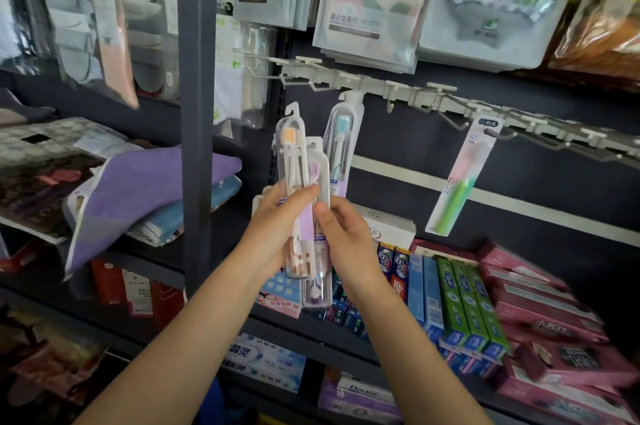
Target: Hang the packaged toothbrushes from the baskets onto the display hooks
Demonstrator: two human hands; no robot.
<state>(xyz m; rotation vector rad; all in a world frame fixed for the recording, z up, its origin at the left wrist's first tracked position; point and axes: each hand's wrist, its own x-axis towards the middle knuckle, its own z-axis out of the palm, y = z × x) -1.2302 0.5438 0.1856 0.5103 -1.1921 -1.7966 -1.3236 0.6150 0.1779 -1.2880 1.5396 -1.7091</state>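
Both hands clutch clear toothbrush packs (300, 182) just below the hook rail (426, 97): left hand (277, 227), right hand (341, 234). Bare hooks right of the hung blue pack (341, 144).

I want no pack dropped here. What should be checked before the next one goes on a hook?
1. Left hand holds the orange pack: ok.
2. Right hand holds the purple pack: ok.
3. Orange pack's hang hole visible on top: ok.
4. Purple pack's hang hole: cannot tell.
5. Free hooks beside the hung blue pack: ok.
6. Packs separated: not ok, they overlap.
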